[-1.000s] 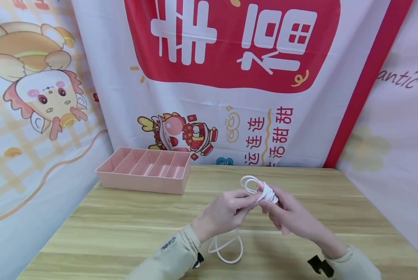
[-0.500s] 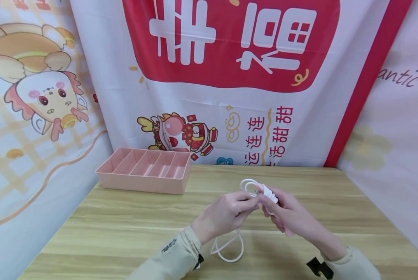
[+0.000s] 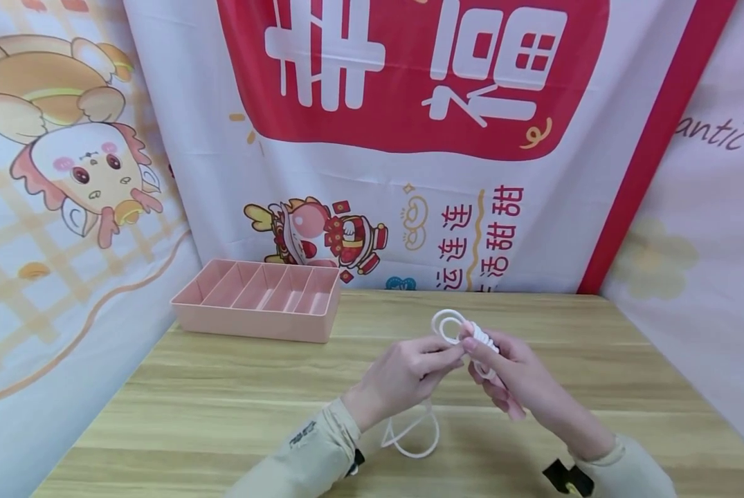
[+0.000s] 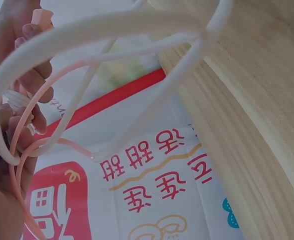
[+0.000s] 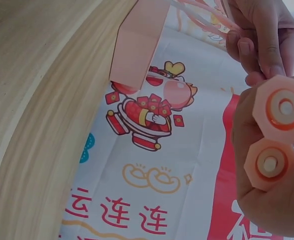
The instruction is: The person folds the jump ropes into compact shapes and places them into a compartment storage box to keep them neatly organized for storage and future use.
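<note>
In the head view, my right hand (image 3: 524, 377) holds the two handles of a skipping rope side by side, with white cord (image 3: 485, 337) wound around them. The right wrist view shows the pink faceted ends of the handles, an upper handle (image 5: 282, 134) and a lower handle (image 5: 254, 167). Close against the winding, my left hand (image 3: 403, 373) pinches the cord between thumb and fingers. Small white loops stick out above its fingertips. A longer loop (image 3: 416, 456) hangs down below the left wrist. Up close in the left wrist view, the cord (image 4: 86, 35) looks partly white, partly pink.
A pink tray (image 3: 253, 324) with several narrow compartments stands at the back left of the wooden table (image 3: 234, 401). Printed cloth (image 3: 409, 173) hangs behind the table and along both sides.
The hanging loop has risen slightly and shifted right. In the right hand, the handles' lower ends and a cord strand show more below the winding. The left hand stays close, still pinching.
</note>
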Demonstrator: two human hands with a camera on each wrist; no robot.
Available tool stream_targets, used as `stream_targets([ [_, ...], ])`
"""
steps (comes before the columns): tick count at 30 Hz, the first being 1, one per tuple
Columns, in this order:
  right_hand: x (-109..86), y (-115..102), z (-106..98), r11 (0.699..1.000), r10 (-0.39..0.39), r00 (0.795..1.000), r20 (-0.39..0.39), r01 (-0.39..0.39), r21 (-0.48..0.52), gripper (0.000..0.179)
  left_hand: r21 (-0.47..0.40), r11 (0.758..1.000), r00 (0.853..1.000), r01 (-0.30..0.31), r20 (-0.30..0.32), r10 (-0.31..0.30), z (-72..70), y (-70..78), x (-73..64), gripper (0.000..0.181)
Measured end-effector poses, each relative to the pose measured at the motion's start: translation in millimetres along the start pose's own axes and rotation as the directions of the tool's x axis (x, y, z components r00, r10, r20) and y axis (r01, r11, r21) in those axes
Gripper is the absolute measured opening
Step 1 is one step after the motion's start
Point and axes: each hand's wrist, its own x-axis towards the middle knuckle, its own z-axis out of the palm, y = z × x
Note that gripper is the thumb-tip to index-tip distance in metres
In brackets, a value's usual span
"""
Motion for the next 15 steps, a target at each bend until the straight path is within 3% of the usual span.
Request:
stream_targets([
  [10, -1.5, -1.8, -1.1, 0.999, -0.020, 1.000, 0.002, 0.020, 0.032, 0.034, 0.039, 0.995, 0.992, -0.093, -0.077, 0.096, 0.5, -0.2, 1.6, 0.030],
  [15, -1.9, -0.5, -2.0, 0.999, -0.025, 1.000, -0.003, 0.025, 0.046, 0.032, 0.016, 0.996, 0.991, -0.090, -0.097, 0.091, 1.6, 1.6, 4.3, 0.025],
])
